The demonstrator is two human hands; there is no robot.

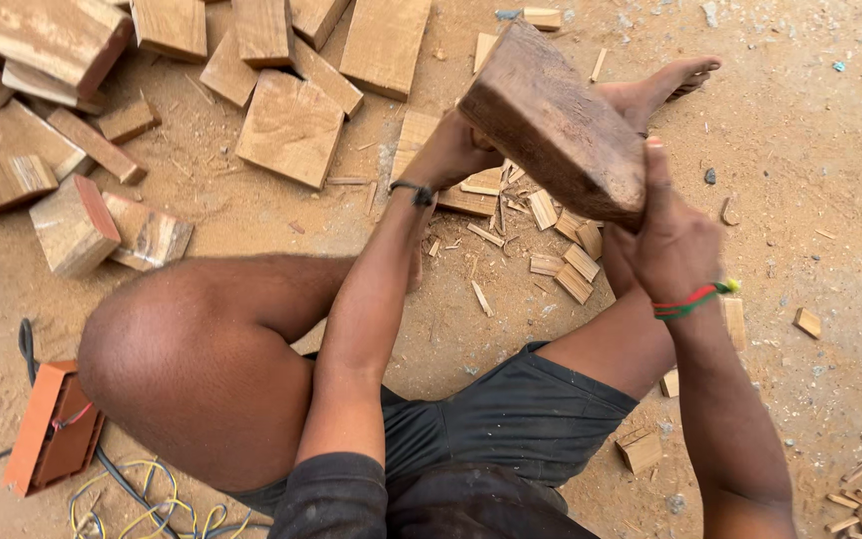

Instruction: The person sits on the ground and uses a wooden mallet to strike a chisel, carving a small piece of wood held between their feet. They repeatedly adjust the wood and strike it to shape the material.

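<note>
- Right hand (672,245) is gripping the block (556,120) at its near right corner, fingers wrapped around the edge.
- Left hand (448,155) is bracing the left side, fingers hidden beneath.
- The block, raised over chips (561,262) on the floor, looks heavy, stiff and rough; opposite ends suit holding.
- More blocks (291,128) are lying far left.

Bare legs and feet, dark shorts, dark sleeve, black band at left wrist, red-green thread at right wrist
</note>
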